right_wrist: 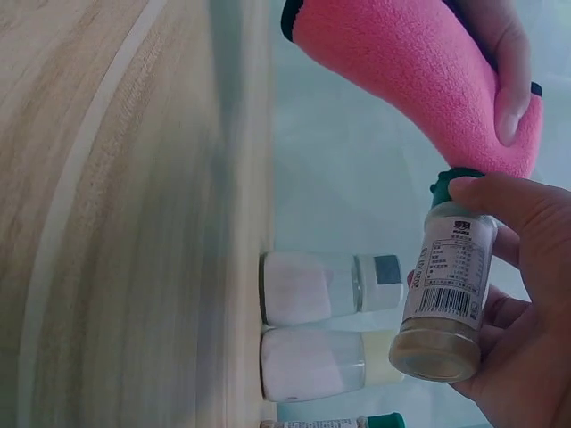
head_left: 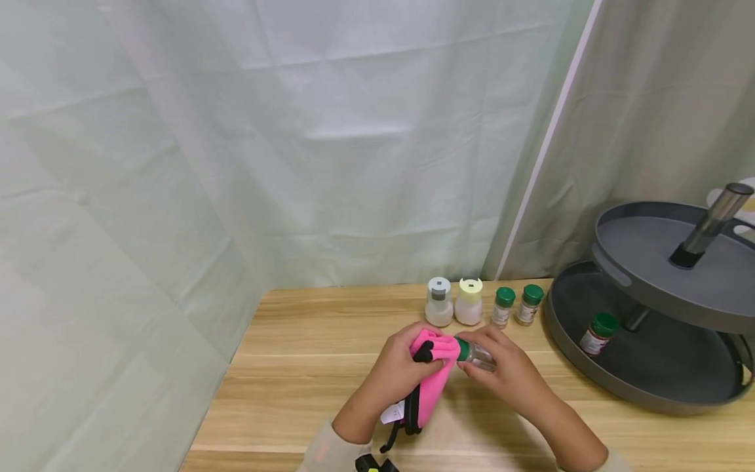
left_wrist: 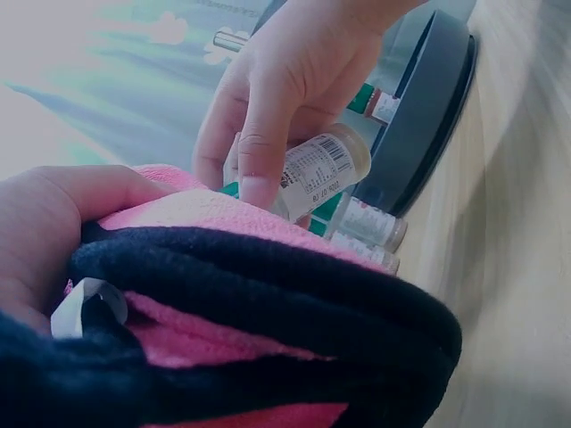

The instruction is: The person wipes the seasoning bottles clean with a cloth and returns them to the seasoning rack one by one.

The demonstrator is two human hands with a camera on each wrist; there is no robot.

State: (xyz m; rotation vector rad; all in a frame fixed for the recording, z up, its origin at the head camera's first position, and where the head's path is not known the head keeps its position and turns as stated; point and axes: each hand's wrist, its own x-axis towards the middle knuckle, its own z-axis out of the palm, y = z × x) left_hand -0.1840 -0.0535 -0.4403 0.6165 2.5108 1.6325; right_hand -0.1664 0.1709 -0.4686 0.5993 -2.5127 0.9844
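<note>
My left hand [head_left: 401, 367] grips a folded pink cloth [head_left: 435, 387] with black edging and a white tag. In the right wrist view the pink cloth [right_wrist: 401, 71] meets the green cap of a spice jar [right_wrist: 446, 285]. That jar, clear with a printed label and pale brown contents, is held by my right hand [head_left: 501, 367] between thumb and fingers. It is tilted, cap toward the cloth, above the table. In the left wrist view the cloth hides part of the cap, while the jar's base [left_wrist: 355, 152] points away.
Behind the hands stand a grey-topped shaker [head_left: 439, 308], a yellow-topped shaker [head_left: 469, 308] and two green-capped jars [head_left: 501, 311]. At right, a dark two-tier round tray [head_left: 566, 341] holds another green-capped jar [head_left: 597, 337] on its lower tier. A curtain hangs behind the wooden table [head_left: 283, 367].
</note>
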